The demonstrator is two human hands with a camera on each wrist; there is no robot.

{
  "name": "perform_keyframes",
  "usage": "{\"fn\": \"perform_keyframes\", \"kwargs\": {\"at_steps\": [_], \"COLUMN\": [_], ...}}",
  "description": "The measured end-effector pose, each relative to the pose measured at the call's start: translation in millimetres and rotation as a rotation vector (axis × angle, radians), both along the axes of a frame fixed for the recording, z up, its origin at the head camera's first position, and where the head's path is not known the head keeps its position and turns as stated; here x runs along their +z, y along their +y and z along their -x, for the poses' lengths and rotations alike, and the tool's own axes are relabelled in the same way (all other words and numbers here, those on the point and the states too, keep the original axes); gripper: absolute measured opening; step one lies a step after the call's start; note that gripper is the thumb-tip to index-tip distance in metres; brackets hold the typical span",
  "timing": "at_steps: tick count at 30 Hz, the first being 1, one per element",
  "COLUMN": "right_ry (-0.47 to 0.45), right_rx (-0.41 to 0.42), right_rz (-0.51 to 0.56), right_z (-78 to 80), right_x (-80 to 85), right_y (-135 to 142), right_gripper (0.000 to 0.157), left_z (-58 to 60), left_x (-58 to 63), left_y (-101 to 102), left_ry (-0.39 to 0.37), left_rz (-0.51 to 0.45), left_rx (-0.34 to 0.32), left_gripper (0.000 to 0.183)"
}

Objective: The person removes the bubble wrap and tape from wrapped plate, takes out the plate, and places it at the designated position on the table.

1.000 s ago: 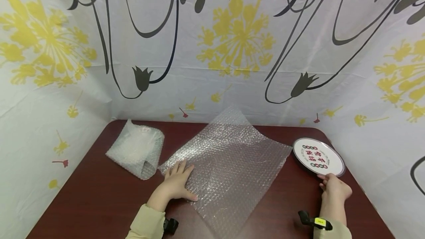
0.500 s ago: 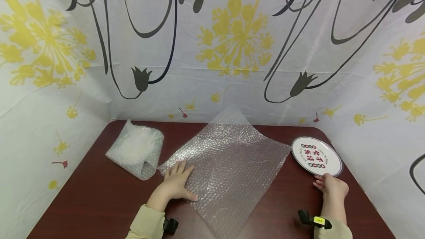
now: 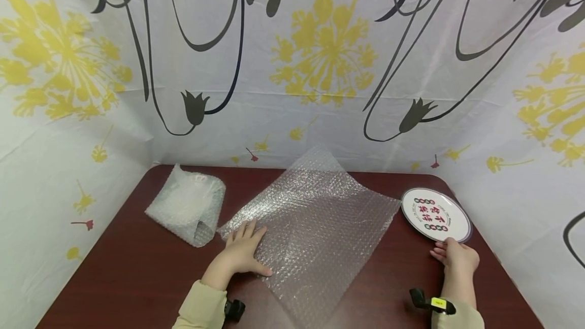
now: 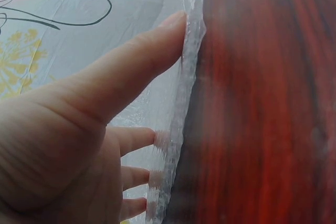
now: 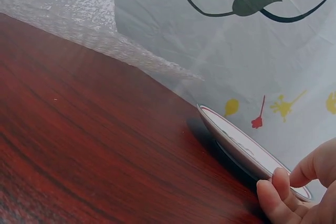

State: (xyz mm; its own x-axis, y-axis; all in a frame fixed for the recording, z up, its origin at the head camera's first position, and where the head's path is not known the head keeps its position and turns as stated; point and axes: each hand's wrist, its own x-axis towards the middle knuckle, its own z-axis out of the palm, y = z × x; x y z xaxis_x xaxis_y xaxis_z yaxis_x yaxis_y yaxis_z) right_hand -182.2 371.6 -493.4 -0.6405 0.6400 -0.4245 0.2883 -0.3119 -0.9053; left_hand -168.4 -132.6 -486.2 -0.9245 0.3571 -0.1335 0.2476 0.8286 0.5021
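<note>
A wide sheet of clear bubble wrap [image 3: 315, 227] lies spread over the middle of the table, one corner pointing toward the back wall. My left hand [image 3: 242, 250] rests on its left side with fingers and thumb spread; the left wrist view shows the thumb [image 4: 142, 59] along the sheet's edge. At the right, a white plate [image 3: 436, 215] with a dark rim and red and green print is pinched at its near rim by my right hand [image 3: 459, 258]. In the right wrist view the plate [image 5: 247, 142] is tilted above its shadow.
A bundle folded in bubble wrap [image 3: 187, 207] sits at the back left; what it contains is unclear. The dark red wooden table [image 3: 128, 273] meets a patterned cloth wall [image 3: 274, 131] behind and at both sides.
The plate and my right hand have shifted slightly to the left, mostly in the first half second. My left hand and the bubble wrap stay where they were.
</note>
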Motion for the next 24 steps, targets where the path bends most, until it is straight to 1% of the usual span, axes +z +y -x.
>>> {"fn": "perform_keyframes", "kwargs": {"at_steps": [3,7,18,19,24], "right_ry": [-0.004,-0.002,-0.008,-0.013,-0.025], "right_rx": [-0.010,-0.032,-0.050,-0.054,-0.061], "right_rz": [-0.005,-0.002,-0.009,-0.006,-0.007], "right_z": [-0.6,-0.5,-0.5,-0.1,0.3], "right_x": [1.0,1.6,4.7,4.8,4.9], "right_y": [-0.4,-1.4,-3.6,-3.4,-1.1], "right_gripper": [0.009,0.007,0.008,0.011,0.049], "left_z": [0.9,1.3,2.7,3.1,3.3], "left_x": [0.4,1.5,-1.8,-2.5,-2.7], "left_y": [0.1,-0.1,-0.8,-1.0,-1.4], "left_ry": [-0.009,-0.018,0.002,0.002,0.009], "left_rz": [0.001,-0.002,-0.003,-0.009,-0.017], "left_rx": [-0.001,-0.008,-0.009,-0.008,0.000], "left_gripper": [0.111,0.111,0.108,0.107,0.103]}}
